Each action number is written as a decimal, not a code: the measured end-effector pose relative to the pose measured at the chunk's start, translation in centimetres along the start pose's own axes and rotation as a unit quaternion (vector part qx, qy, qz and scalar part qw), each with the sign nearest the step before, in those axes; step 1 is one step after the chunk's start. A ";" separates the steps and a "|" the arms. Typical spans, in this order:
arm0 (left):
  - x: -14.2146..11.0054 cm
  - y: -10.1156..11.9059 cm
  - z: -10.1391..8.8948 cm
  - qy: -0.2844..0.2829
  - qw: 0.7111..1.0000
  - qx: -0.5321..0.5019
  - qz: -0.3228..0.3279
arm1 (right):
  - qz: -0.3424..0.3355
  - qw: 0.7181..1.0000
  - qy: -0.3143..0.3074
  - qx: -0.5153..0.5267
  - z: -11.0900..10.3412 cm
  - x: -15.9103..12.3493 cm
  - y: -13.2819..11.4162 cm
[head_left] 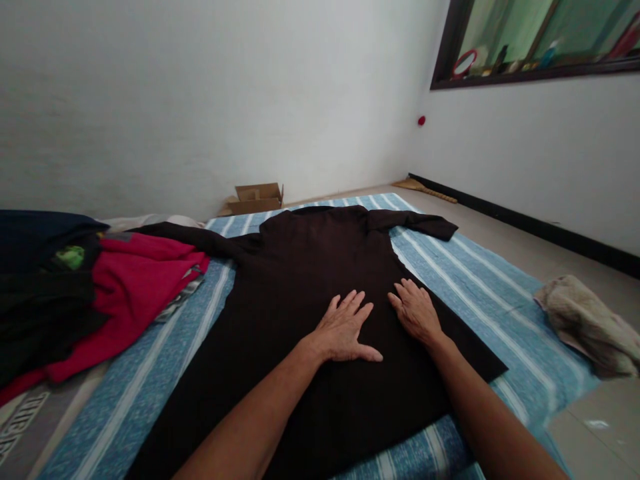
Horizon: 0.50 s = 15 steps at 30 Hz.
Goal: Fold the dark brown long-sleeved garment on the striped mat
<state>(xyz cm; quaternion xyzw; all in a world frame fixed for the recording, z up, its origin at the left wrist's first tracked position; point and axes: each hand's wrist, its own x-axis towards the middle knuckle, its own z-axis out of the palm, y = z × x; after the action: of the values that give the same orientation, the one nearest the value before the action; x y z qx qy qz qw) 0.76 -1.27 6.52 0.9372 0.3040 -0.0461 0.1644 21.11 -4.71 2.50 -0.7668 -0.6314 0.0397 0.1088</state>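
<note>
A black long-sleeved garment (320,267) lies spread out on a blue and white striped sheet (500,300), its neck end away from me and its hem towards me. My left hand (345,328) rests flat on the middle of the cloth, fingers spread and thumb out to the right. Just right of it, my right hand (414,308) lies palm down near the garment's right side edge, fingers apart. Neither hand grips anything. One sleeve stretches out to the right; the other runs left towards a pile of clothes.
On the left are a crimson garment (130,287) and dark clothes (40,293). A beige bundled cloth (590,323) sits at the sheet's right edge. Behind stands an open cardboard box (257,199) by the wall. A window ledge (525,73) at upper right holds a small mirror (465,63).
</note>
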 end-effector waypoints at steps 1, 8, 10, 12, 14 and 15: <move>0.0 -0.1 -0.1 -0.003 1.000 -0.003 0.004 | 0.000 1.000 0.000 0.002 0.0 0.0 0.0; -0.1 -0.5 -0.1 -0.011 1.000 -0.009 0.025 | 0.001 1.000 -0.003 0.008 0.0 0.0 0.1; -0.2 -0.4 0.2 -0.001 1.000 -0.009 0.024 | -0.003 1.000 -0.002 0.008 0.1 0.0 0.2; -0.2 -0.3 0.4 0.013 1.000 -0.008 0.021 | -0.006 1.000 0.002 0.006 0.3 -0.1 0.3; -0.3 -0.1 0.7 0.027 0.999 -0.006 0.018 | -0.009 1.000 0.007 0.004 0.6 -0.2 0.5; -0.4 0.0 0.8 0.033 0.999 -0.006 0.016 | -0.011 1.000 0.009 0.002 0.7 -0.2 0.6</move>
<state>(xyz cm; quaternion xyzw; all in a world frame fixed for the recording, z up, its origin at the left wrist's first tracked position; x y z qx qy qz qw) 0.44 -1.76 5.83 0.9420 0.2944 -0.0112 0.1606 21.46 -4.94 1.65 -0.7601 -0.6384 0.0328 0.1170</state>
